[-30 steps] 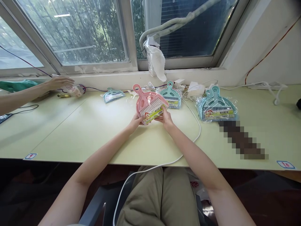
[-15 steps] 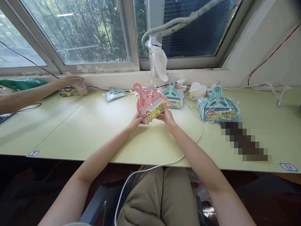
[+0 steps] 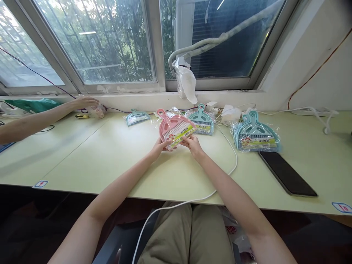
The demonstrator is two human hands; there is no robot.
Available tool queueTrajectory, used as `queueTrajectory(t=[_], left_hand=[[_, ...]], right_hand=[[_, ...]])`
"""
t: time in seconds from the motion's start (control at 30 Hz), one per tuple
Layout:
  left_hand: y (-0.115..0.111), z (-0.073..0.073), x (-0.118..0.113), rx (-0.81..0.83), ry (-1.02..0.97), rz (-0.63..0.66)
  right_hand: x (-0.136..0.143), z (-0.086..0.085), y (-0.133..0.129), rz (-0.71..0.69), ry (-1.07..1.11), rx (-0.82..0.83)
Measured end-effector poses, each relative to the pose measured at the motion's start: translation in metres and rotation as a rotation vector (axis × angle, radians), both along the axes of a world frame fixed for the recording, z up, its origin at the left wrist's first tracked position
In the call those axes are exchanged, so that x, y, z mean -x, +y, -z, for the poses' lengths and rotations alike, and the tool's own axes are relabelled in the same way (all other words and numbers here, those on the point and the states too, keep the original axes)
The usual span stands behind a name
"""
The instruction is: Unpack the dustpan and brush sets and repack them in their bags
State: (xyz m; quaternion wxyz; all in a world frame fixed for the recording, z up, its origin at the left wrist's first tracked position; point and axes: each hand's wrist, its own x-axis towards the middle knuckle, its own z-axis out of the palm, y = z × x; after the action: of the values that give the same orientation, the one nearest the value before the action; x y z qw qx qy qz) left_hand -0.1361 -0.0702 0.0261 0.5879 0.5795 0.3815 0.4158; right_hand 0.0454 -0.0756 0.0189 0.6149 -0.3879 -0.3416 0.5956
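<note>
Fingers of my left hand (image 3: 158,148) and right hand (image 3: 194,145) are clamped on the lower edge of a plastic-wrapped pink dustpan set (image 3: 173,124), handle tipped up and leftward, over a pale green table (image 3: 82,161) below a window (image 3: 110,44). Behind it lies a teal dustpan (image 3: 202,117); to the right, a teal stack (image 3: 254,130) sits beside a black phone (image 3: 288,174).

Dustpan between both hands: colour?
Pink dustpan, with a white-bristled brush; clearest in the head view.

Held dustpan (image 3: 165,123) is coloured in pink; its label (image 3: 182,135), in yellow-green and white | stacked dustpans (image 3: 253,127), in teal | tabletop (image 3: 96,161), in pale yellow-green | phone (image 3: 288,173), in black
</note>
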Motion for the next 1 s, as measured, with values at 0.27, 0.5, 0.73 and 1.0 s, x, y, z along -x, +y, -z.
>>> queueTrajectory(t=[0.27,0.5,0.73,1.0], left_hand=[[-0.009,0.000,-0.001,0.092,0.097,0.304],[0.008,-0.002,0.011,0.141,0.069,0.231],[0.002,-0.004,0.005,0.059,-0.178,-0.075],[-0.009,0.003,-0.004,0.100,-0.073,0.107]], right_hand=[[-0.001,-0.006,-0.004,0.065,0.065,-0.064],[-0.002,-0.006,-0.001,0.114,0.095,-0.066],[0.010,-0.001,-0.002,0.011,0.056,-0.045],[0.004,0.000,0.001,0.094,0.077,-0.018]])
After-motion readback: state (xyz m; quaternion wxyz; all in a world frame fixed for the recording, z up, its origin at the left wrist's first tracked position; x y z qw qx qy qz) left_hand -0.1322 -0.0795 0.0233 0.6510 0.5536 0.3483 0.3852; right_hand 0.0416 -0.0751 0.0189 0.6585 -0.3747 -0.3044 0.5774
